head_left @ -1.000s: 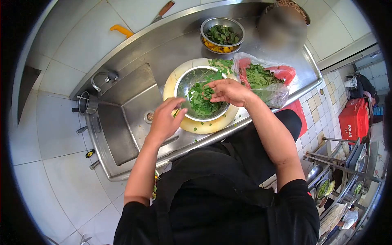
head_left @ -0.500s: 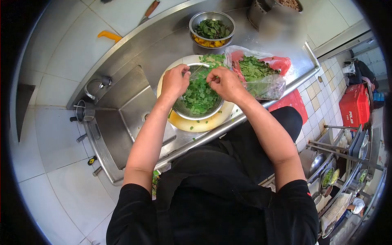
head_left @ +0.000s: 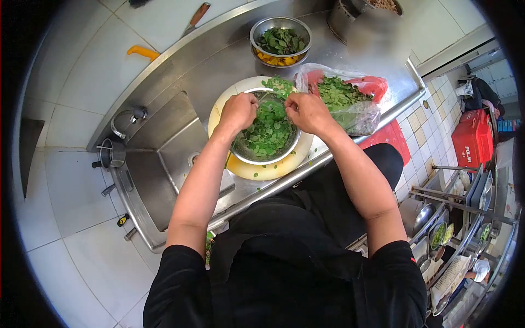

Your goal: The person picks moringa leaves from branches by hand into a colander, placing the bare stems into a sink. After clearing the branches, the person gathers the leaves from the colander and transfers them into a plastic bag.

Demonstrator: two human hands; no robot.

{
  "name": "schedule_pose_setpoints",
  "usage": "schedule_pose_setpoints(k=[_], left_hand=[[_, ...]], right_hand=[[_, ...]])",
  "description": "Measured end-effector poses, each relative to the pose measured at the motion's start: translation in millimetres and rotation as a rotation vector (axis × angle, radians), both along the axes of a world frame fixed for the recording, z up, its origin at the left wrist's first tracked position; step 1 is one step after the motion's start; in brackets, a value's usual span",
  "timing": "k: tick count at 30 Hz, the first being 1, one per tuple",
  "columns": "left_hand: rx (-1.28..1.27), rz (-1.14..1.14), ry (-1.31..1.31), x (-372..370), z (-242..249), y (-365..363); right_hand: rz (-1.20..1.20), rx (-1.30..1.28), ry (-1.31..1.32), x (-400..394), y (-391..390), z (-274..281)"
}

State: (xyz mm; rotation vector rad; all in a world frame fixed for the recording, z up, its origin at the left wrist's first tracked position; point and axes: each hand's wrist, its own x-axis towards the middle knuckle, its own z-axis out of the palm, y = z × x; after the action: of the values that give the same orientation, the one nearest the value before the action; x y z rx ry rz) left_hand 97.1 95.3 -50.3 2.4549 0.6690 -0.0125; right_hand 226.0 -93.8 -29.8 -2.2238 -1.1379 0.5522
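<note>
Left hand (head_left: 238, 111) and right hand (head_left: 306, 111) pinching a sprig over colander (head_left: 249, 153) of picked leaves (head_left: 268, 131) — bag of greens (head_left: 342, 98) upper right, unpicked.

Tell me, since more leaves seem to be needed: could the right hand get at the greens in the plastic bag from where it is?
Probably yes. The right hand is over the colander, and the plastic bag lies just beside it with greens showing at its mouth and nothing between.

Colander (head_left: 266, 156) on plate (head_left: 262, 170), sink (head_left: 164, 164) left, bag (head_left: 355, 112) right.
</note>
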Motion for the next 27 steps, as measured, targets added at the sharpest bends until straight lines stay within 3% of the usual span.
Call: schedule_pose_setpoints(k=[3, 7, 9, 10, 13, 18, 22, 24, 27], left_hand=[[-0.045, 0.042, -0.203, -16.7, 19.9, -4.4], [0.013, 0.021, -0.189, -35.5, 53.3, -13.9], [0.138, -0.044, -0.277, -44.4, 60.9, -18.1], [0.141, -0.041, -0.278, -48.3, 66.0, -21.0], [0.220, -0.060, -0.304, -55.6, 75.1, -30.7], [0.200, -0.122, -0.339, -57.4, 73.2, -45.4], [0.201, -0.142, -0.392, -61.5, 68.9, -55.0], [0.146, -0.113, -0.392, -61.8, 72.9, -57.0], [0.096, -0.063, -0.349, -60.6, 77.4, -59.1]], right_hand=[[-0.010, 0.092, -0.065, -1.2, 2.9, 2.9], [0.039, 0.146, -0.140, -10.3, 7.8, 27.9], [0.066, -0.153, 0.233, -12.5, 12.4, 49.6], [0.070, -0.151, 0.232, -10.6, 12.9, 38.4], [0.218, 0.295, 0.466, -10.4, 14.5, 22.7], [0.362, 0.250, 0.348, -17.6, 16.2, 35.6], [0.364, 0.278, 0.497, -28.2, 16.9, 19.2], [0.275, 0.306, 0.944, -30.8, 14.0, 15.4], [0.152, 0.337, 1.053, -36.0, 13.0, 17.7]])
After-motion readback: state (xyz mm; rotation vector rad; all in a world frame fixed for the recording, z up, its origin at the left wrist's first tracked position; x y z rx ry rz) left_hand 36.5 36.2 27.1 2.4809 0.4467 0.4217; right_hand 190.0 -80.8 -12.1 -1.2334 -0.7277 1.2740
